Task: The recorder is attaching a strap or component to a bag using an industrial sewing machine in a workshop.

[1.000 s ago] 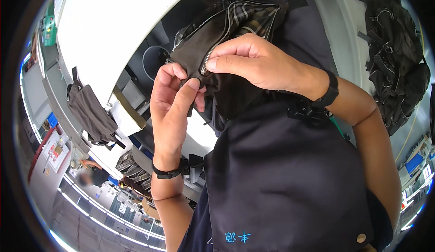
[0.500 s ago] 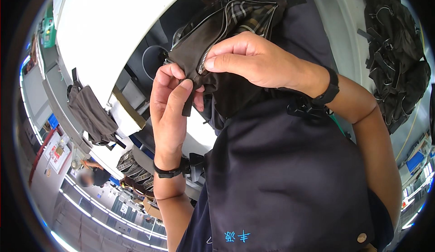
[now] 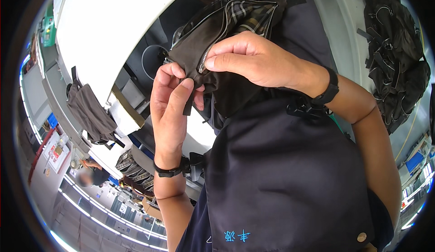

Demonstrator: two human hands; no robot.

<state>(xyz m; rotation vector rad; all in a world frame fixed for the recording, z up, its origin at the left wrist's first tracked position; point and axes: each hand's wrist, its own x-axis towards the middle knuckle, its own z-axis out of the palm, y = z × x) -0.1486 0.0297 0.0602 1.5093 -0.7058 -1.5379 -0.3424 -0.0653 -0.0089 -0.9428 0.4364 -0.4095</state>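
A dark olive fabric bag [image 3: 190, 48] with silver zippers and a brown plaid lining rests in front of me. My right hand [image 3: 253, 62] pinches the zipper [image 3: 201, 66] near its metal slider, thumb and curled forefinger together at the zipper's lower end. Just left of and below it, my left hand [image 3: 170, 105] grips the bag's lower corner between thumb and fingers. A short dark strap hangs below that thumb. What lies under my right hand's fingers is partly hidden.
A white worktop [image 3: 90, 16] curves along the left, with another dark bag [image 3: 90, 111] at its edge. A pile of dark bags [image 3: 392, 62] lies at the right. A co-worker [image 3: 97, 175] is at the lower left, beside striped fabric items [image 3: 133, 168].
Both hands and the bag's zipped corner have shifted very slightly upward in the picture since one second ago. The grips look the same.
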